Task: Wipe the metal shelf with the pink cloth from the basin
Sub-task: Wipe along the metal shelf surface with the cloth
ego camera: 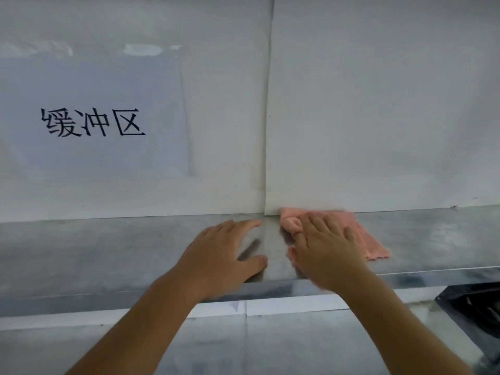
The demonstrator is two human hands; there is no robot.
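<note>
Head view, near to far. Two bare forearms reach up from the lower edge of the frame to a metal shelf (108, 250). Left hand (224, 255): fingers straight and spread, palm flat on the shelf near its front edge, holding nothing. Right hand (324, 247): fingers extended, pressing flat on a pink cloth (362, 239), not curled round it. The cloth lies bunched on the shelf, reaching from under the palm to the rear edge, where it touches the white wall panels (378, 104). Left panel: a sheet (92, 115) bearing black printed characters. At the lower right corner of the frame, part of a dark object (476, 307), unclear
</note>
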